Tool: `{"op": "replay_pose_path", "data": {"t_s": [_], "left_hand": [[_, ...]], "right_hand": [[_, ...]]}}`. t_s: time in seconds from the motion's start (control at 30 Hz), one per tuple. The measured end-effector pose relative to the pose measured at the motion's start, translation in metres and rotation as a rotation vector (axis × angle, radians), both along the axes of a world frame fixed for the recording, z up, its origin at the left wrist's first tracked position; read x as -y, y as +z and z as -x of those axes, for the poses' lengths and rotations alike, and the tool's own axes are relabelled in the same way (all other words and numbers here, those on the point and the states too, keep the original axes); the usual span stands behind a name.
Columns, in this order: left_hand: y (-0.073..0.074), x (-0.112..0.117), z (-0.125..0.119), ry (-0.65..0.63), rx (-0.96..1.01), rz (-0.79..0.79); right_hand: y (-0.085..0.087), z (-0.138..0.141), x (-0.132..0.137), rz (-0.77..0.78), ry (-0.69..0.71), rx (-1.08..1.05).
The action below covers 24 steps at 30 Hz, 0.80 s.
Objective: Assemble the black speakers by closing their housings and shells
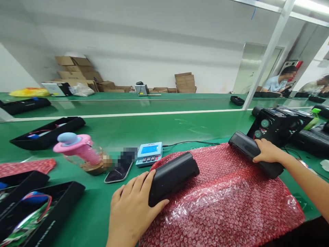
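Observation:
A sheet of red bubble wrap (226, 202) is spread over the green bench in front of me. Two long black box-shaped units lie on it. My left hand (131, 209) wraps round the near end of the left black unit (174, 176), thumb underneath and fingers on top. My right hand (267, 151) grips the right black unit (248, 149) near its middle, at the wrap's far right corner. That unit points toward a black machine (279, 125) with round green dials.
A small blue-screened meter (149, 153) with a cable, a phone (119, 169) and a pink-lidded glass bottle (81, 152) sit left of the wrap. Black trays (47, 133) with wired boards lie at left. Cardboard boxes (77, 73) stand far back. Two people sit at far right.

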<state>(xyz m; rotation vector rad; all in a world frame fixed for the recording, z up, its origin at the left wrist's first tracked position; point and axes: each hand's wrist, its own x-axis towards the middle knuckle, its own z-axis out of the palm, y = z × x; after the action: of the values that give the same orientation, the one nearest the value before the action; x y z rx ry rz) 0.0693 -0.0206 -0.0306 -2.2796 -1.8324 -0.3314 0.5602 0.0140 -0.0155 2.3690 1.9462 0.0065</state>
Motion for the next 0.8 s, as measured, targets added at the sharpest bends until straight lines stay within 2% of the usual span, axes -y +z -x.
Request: {"op": "replay_pose_path", "data": {"t_s": [0.1,0.2,0.33,0.5,0.63,0.8], "left_hand": [[-0.002,-0.001,0.001,-0.003,0.013,-0.002],[-0.002,-0.001,0.0,0.002,0.014,-0.008],[0.0,0.0,-0.001,0.015,0.022,0.002],[0.001,0.002,-0.001,0.02,0.032,0.027],[0.001,0.002,-0.002,0.022,0.066,0.022],[-0.001,0.001,-0.001,-0.001,0.097,0.031]], "right_hand": [[0.003,-0.011,0.002,0.005,0.029,-0.037],[0.003,-0.012,0.004,0.003,-0.012,-0.027],[-0.003,0.004,0.003,-0.047,-0.12,0.055],[-0.003,0.018,0.006,-0.083,-0.141,0.046],[0.003,0.019,0.015,-0.083,-0.047,0.01],[0.007,0.028,0.021,-0.033,0.204,-0.102]]}}
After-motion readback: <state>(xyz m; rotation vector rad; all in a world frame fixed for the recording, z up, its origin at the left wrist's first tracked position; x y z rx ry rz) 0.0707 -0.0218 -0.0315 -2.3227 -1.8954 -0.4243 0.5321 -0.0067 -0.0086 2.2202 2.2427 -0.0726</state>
